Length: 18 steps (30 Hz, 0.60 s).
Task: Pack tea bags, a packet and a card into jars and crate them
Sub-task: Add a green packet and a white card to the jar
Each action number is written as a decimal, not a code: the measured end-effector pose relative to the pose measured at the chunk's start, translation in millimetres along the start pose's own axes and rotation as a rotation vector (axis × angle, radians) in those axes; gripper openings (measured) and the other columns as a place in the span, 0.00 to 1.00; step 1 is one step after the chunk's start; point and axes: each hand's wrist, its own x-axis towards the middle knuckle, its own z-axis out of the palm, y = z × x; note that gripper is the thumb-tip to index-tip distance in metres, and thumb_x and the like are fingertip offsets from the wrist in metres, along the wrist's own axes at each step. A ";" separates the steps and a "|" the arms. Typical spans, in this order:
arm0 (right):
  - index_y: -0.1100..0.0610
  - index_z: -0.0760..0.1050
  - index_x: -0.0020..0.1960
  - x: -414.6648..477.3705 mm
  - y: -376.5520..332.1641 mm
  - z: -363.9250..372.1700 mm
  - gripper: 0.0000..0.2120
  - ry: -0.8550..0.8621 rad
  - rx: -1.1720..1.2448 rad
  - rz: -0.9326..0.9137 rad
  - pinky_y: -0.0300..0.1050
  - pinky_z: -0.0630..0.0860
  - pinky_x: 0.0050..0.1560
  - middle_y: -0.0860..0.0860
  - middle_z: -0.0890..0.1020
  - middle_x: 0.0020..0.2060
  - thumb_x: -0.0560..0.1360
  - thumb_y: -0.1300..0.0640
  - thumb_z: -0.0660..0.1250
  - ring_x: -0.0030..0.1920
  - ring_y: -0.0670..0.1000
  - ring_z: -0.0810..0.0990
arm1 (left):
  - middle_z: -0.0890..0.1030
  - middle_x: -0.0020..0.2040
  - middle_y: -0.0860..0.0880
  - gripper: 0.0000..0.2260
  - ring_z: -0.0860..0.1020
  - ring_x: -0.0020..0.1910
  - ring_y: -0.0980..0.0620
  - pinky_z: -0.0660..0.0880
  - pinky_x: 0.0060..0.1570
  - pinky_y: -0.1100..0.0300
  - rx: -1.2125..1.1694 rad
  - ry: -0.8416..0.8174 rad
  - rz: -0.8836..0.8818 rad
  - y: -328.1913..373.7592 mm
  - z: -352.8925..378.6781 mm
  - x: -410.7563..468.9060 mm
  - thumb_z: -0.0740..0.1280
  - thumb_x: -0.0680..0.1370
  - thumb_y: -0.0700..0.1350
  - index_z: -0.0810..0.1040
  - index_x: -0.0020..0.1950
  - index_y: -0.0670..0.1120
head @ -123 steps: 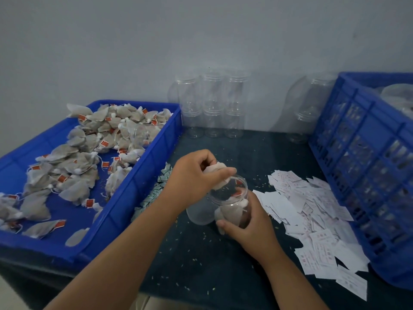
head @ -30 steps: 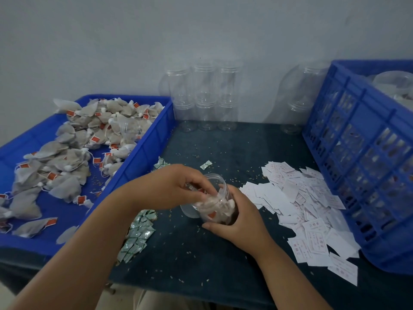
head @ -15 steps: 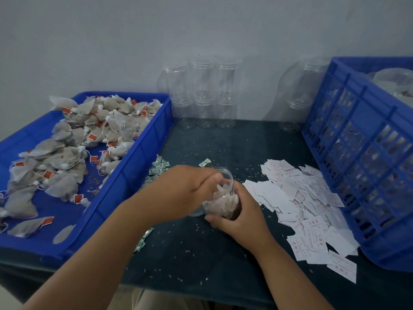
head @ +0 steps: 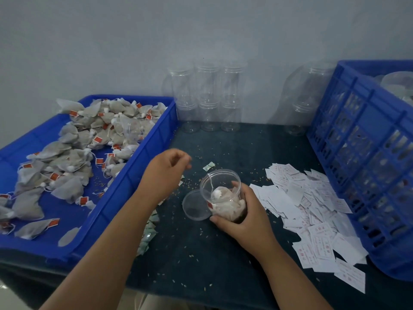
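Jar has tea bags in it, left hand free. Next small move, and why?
Probably the left hand picks up the loose packet beside its fingers: the jar, held by the right hand, already holds tea bags but shows no packet or card.

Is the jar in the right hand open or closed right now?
Open. The jar, gripped by the right hand, has a bare mouth, and a clear lid lies flat on the table beside it.
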 end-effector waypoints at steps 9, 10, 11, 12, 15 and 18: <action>0.29 0.73 0.68 2.2 6.5 -0.6 0.38 0.011 -0.005 0.003 0.31 0.79 0.58 0.37 0.84 0.63 0.63 0.41 0.85 0.62 0.41 0.85 | 0.81 0.62 0.45 0.16 0.79 0.61 0.43 0.76 0.59 0.50 0.521 -0.174 0.044 -34.1 75.3 66.2 0.67 0.83 0.54 0.81 0.64 0.45; 0.29 0.73 0.69 3.4 7.3 -1.2 0.38 0.002 -0.018 0.002 0.31 0.79 0.58 0.37 0.84 0.63 0.63 0.40 0.86 0.62 0.41 0.85 | 0.81 0.59 0.45 0.17 0.78 0.59 0.42 0.77 0.57 0.49 0.569 -0.163 0.042 -32.5 81.3 71.9 0.67 0.82 0.57 0.82 0.61 0.46; 0.29 0.72 0.69 4.3 8.5 -1.7 0.38 0.000 -0.030 0.001 0.31 0.79 0.58 0.36 0.84 0.63 0.64 0.40 0.86 0.62 0.41 0.85 | 0.80 0.58 0.46 0.16 0.77 0.58 0.43 0.76 0.56 0.50 0.600 -0.137 0.048 -32.2 86.3 75.6 0.67 0.82 0.59 0.83 0.58 0.47; 0.30 0.72 0.70 5.3 10.1 -2.2 0.39 0.004 -0.036 -0.001 0.31 0.79 0.58 0.36 0.84 0.64 0.64 0.40 0.86 0.62 0.41 0.84 | 0.80 0.57 0.48 0.15 0.77 0.58 0.43 0.76 0.56 0.50 0.601 -0.096 0.059 -32.0 90.9 78.0 0.67 0.82 0.58 0.84 0.56 0.49; 0.30 0.72 0.71 7.7 13.9 -2.6 0.40 0.012 -0.038 0.010 0.36 0.82 0.56 0.36 0.83 0.64 0.64 0.40 0.86 0.63 0.41 0.84 | 0.82 0.55 0.50 0.08 0.79 0.55 0.47 0.77 0.55 0.51 0.429 -0.003 0.038 -30.4 97.3 75.0 0.70 0.81 0.53 0.86 0.55 0.51; 0.30 0.72 0.70 9.1 15.7 -3.2 0.38 0.018 -0.018 0.026 0.41 0.83 0.57 0.37 0.84 0.64 0.64 0.40 0.86 0.63 0.42 0.85 | 0.85 0.47 0.56 0.05 0.83 0.46 0.57 0.80 0.48 0.55 0.115 0.088 -0.076 -20.5 90.1 65.0 0.72 0.80 0.51 0.83 0.54 0.52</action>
